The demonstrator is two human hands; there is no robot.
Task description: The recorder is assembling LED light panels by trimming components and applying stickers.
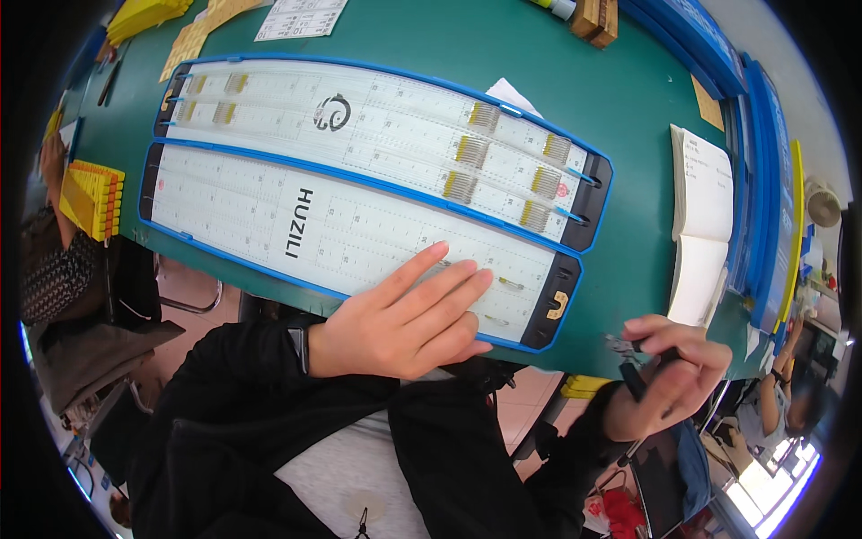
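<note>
A long flat case (pixel 242 193) with blue rims and black ends lies unfolded into two white halves. My left hand (pixel 409 314) rests on the right part of its near half, fingers stretched out over the white surface. Close to the fingertips lie a small yellowish piece (pixel 511 283) and another small piece (pixel 496 321). Off the case's right end, by the table edge, my right hand (pixel 673 368) is closed around a small pair of pliers (pixel 632 373) with dark handles; its metal jaws point up and left. Several small yellowish bundles (pixel 471 148) sit in the far half.
An open notebook (pixel 700 193) lies at the right, beside blue rails (pixel 763 198). On the green table (pixel 431 31) are a wooden block (pixel 594 22) at the back and a printed sheet (pixel 301 18). A yellow stack (pixel 92 199) stands left, near another person's arm (pixel 65 202).
</note>
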